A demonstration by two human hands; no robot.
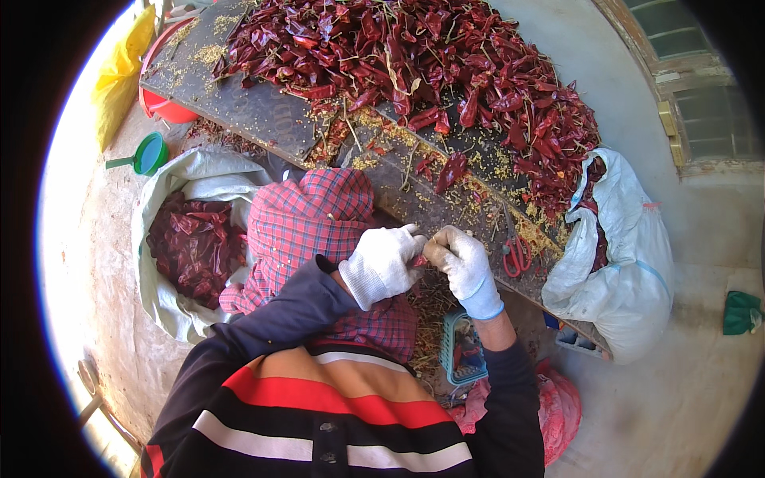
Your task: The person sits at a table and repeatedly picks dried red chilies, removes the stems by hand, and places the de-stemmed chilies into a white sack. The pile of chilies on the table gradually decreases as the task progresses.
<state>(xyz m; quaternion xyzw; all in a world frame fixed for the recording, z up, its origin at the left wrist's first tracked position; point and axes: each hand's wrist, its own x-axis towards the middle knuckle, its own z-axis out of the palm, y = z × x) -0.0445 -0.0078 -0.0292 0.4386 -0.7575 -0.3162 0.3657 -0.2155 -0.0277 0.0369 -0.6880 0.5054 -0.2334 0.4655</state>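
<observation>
My left hand [383,263], in a white knit glove, is closed around a dried red chili pepper [418,261], of which only a small part shows. Touching or nearly touching it, my right hand [460,266] wears a white glove with brownish fingertips; its thumb and fingers are pinched together at the pepper's end, on what looks like the stem. Beyond both hands, a large heap of dried red chili peppers [418,66] covers the dark boards [257,113]. A single pepper [451,172] lies nearer, among scattered yellow seeds.
Red-handled scissors [516,257] lie near the board's edge. An open white woven sack [146,239] of peppers [194,245] stands left; another white sack [639,281] is at right. A turquoise plastic basket [448,349] sits below my right hand. A green dipper [149,154] lies on the floor.
</observation>
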